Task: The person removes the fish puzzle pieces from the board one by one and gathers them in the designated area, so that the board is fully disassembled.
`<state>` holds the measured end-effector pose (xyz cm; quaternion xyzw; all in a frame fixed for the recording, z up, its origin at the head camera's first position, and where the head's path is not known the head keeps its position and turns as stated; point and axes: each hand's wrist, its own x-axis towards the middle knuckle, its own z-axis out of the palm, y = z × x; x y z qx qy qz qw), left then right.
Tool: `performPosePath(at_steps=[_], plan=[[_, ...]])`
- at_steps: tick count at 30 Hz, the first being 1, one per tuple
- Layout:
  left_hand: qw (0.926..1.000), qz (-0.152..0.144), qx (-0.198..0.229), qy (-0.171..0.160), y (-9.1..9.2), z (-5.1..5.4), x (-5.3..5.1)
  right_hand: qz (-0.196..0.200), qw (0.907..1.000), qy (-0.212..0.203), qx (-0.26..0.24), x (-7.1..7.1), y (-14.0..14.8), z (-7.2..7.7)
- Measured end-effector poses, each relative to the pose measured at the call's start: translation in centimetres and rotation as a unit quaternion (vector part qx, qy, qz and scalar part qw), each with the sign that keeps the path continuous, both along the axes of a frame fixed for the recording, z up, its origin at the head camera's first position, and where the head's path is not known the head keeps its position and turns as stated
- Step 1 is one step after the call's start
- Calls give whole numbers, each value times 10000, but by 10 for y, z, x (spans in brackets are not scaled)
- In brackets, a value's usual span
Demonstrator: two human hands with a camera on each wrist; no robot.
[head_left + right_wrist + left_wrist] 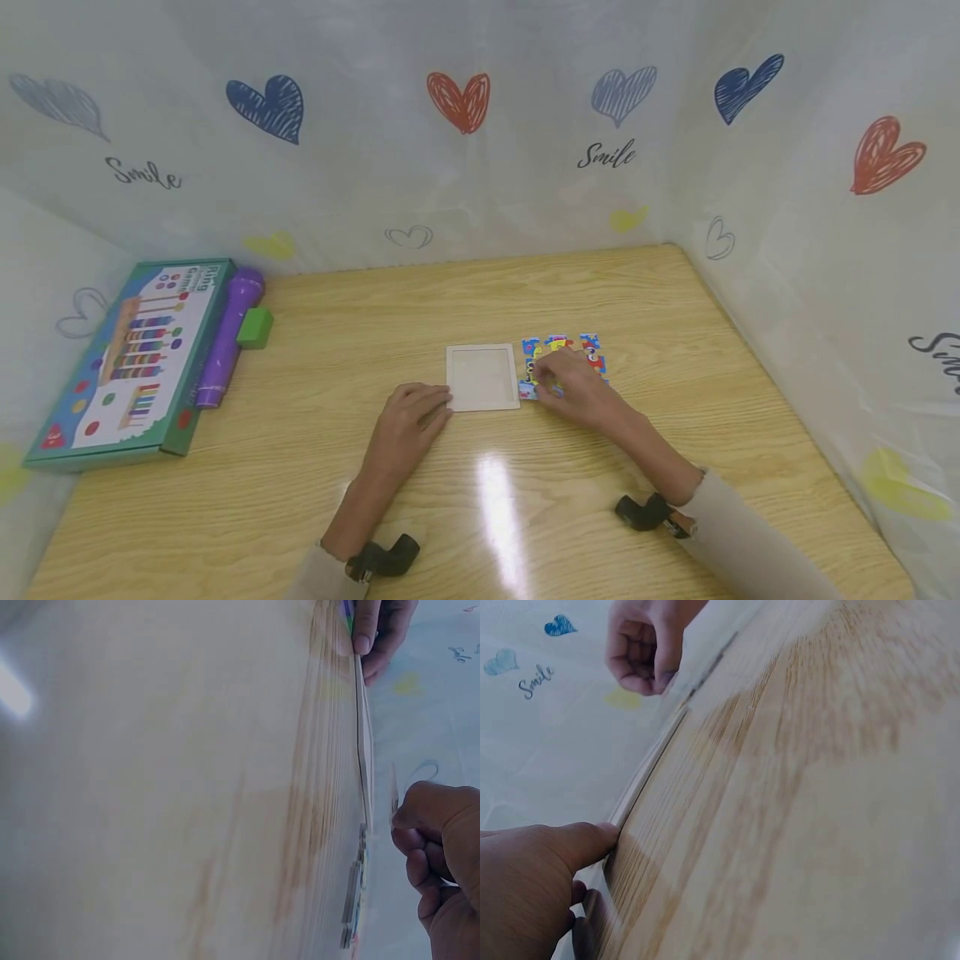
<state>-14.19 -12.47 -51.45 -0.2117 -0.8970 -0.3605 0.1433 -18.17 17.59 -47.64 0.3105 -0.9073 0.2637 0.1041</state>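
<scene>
A shallow, pale square puzzle tray lies on the wooden table, its recess bare. My left hand holds its near left corner, thumb and fingertips against the edge. Right of the tray, colourful jigsaw pieces are laid out close together, partly covered by my right hand. That hand is raised over them with curled fingers. In the right wrist view, a thin jigsaw piece stands edge-on between its thumb and fingertip. Its picture cannot be seen.
At the table's left, a green-edged game box lies flat. Beside it are a purple toy microphone and a green block. White sheeting with printed hearts walls the back and sides of the table.
</scene>
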Motion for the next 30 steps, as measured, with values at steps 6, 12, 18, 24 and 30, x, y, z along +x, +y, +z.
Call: performPosePath(at_steps=[6,12,18,24,30], plan=[[10000,-7,26,79,0,-1,0,32,9999,131,-71,0,2,-1],[9999,-12,59,154,0,0,0,59,9999,107,-34,-1,3,-2],[9998,14,86,173,1,-1,0,58,9999,90,-22,-1,6,-1],[9997,17,51,242,1,-2,-1,32,10000,-47,-28,-2,7,-2],[9998,23,105,138,2,1,1,20,9999,-102,27,-1,8,-2]])
